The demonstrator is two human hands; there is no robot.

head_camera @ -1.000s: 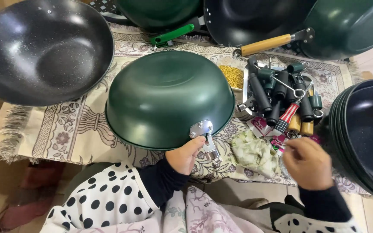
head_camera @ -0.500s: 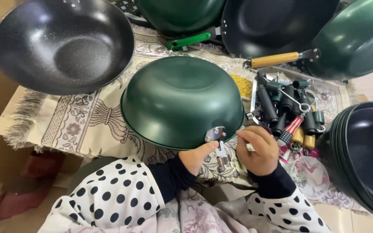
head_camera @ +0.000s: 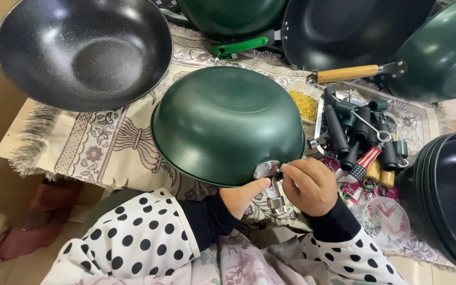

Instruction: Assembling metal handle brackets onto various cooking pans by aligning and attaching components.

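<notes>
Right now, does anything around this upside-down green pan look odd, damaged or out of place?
Nothing looks damaged or spilled. The green pan lies upside down on the patterned cloth, and its metal bracket has no handle on it; both hands work there. Loose handles lie in a jumbled heap beside it.

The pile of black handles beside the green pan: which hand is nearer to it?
Right. The right hand works at the pan's metal bracket, just left of the pile of black handles. The left hand sits farther left, under the green pan rim.

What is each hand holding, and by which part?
Both the left hand and right hand grip the upturned green wok at its metal handle bracket.
</notes>
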